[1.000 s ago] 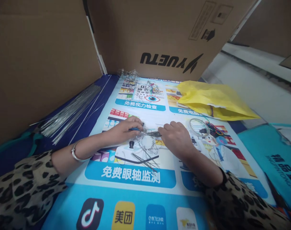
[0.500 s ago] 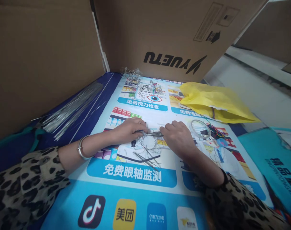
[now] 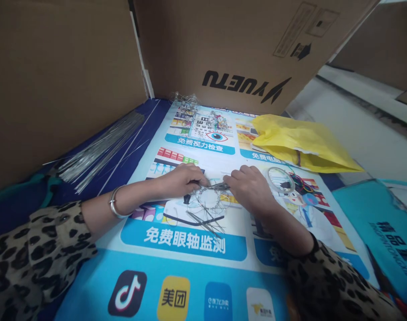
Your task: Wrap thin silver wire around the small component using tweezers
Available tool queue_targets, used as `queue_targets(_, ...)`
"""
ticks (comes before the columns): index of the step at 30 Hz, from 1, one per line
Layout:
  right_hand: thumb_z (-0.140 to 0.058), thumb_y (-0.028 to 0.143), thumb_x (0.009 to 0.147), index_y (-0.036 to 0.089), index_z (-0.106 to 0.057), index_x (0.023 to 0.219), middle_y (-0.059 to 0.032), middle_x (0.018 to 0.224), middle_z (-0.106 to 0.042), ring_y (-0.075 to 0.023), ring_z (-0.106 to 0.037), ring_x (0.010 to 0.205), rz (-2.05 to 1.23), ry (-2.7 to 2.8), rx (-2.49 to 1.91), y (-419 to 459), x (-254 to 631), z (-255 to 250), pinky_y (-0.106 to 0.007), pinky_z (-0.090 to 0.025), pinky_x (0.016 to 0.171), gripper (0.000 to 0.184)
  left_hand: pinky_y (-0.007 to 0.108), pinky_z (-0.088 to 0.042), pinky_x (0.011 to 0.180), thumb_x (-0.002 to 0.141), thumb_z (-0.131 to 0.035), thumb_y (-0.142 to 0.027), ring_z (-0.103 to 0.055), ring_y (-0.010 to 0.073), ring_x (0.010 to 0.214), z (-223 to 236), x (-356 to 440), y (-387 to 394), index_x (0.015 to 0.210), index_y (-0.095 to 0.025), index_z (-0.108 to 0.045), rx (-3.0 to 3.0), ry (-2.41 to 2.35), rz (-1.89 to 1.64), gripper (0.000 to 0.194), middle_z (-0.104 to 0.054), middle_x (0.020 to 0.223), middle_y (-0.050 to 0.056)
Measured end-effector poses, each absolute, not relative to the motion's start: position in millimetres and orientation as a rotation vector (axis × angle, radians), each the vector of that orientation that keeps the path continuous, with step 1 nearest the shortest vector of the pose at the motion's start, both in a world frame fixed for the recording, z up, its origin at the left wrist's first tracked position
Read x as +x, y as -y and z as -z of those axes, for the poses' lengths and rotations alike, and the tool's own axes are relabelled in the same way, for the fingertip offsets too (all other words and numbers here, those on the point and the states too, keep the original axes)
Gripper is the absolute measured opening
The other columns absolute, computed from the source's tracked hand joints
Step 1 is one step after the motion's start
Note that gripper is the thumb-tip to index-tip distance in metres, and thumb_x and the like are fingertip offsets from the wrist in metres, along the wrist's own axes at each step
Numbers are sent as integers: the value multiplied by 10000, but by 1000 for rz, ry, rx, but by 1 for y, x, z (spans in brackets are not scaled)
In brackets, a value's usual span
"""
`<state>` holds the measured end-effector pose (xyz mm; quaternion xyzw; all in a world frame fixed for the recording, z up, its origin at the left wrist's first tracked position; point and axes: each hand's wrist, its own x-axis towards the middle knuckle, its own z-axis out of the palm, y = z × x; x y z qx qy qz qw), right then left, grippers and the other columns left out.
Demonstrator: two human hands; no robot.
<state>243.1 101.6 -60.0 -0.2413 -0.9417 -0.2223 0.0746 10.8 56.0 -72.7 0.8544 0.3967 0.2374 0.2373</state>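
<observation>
Fingers pinched together, my left hand (image 3: pixel 183 180) grips the upper rim of a thin wire ring (image 3: pixel 207 206), which lies over the printed sheet. My right hand (image 3: pixel 248 189) is closed round small metal pliers (image 3: pixel 219 186). The jaws of the pliers point left and meet the ring's upper edge close to my left fingertips; whether they bite on a wire is too small to tell. Loose wire ends curl out from the ring. Just below it lie several short straight wire pieces (image 3: pixel 206 223).
A bundle of long straight wires (image 3: pixel 101 149) lies at left. Tangled wirework (image 3: pixel 218 121) sits at the back. At right are a clear round coil (image 3: pixel 281 179), coloured cords (image 3: pixel 304 185), a yellow bag (image 3: pixel 300 140) and a teal bag (image 3: pixel 374 223). Cardboard (image 3: pixel 223 49) walls the far side.
The pliers have tilted slightly and their jaws have shifted a little at the ring's edge. Both hands stay nearly in place and keep their grips.
</observation>
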Motion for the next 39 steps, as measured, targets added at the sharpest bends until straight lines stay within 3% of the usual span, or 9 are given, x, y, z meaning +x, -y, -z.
queue_targets(15,-543,182,808,204,-626,803,-31,688,-560,-186,-379,727,578,2882,-718,-99,239,57,-321,-187,638,86,244,-385,758,802,-569,-152,-567,104,756,76,11,-63,774,-175,-653,2307,-929,-741,92,-668,782,-10)
queue_targets(23,-531,175,805,191,-618,758,-41,689,-570,-180,-379,721,567,2904,-752,-96,236,52,-316,-178,635,101,256,-404,769,842,-541,-220,-579,118,811,75,10,-59,961,-198,-636,2261,-916,-758,154,-668,881,16)
queue_targets(31,-533,169,796,190,-607,745,-43,685,-567,-183,-376,718,573,2905,-748,-97,236,54,-315,-173,624,93,267,-413,800,884,-477,-237,-541,130,851,74,13,-55,878,-183,-619,2285,-851,-816,153,-617,878,37)
queue_targets(39,-517,174,823,193,-593,747,-41,689,-541,-187,-373,733,608,2886,-732,-94,237,54,-322,-184,645,110,259,-399,760,905,-434,-239,-544,134,832,75,14,-55,936,-187,-595,2361,-943,-699,171,-624,906,32)
